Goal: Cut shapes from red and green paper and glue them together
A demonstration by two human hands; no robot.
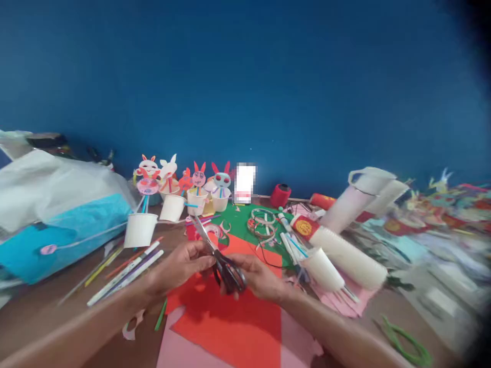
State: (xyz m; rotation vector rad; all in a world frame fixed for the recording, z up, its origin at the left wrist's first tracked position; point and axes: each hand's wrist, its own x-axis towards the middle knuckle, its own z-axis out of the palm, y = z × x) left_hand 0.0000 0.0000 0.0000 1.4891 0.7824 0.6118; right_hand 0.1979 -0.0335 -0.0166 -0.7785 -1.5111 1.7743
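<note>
A pair of scissors with dark handles is held over an orange paper sheet, its blades pointing up and to the left. My right hand is closed around the handles. The thumb and fingers of my left hand are closed against the scissors near the pivot; whether a small scrap is also pinched there is hard to see. Beneath the orange sheet lies pink paper, with a green sheet beyond. Red paper pieces lie just past the blades.
White paper cups with animal-faced figures stand at the back left. Markers lie left, beside a blue-and-white plastic bag. To the right are a tipped cup, a white roll, a pale jug and a green cord.
</note>
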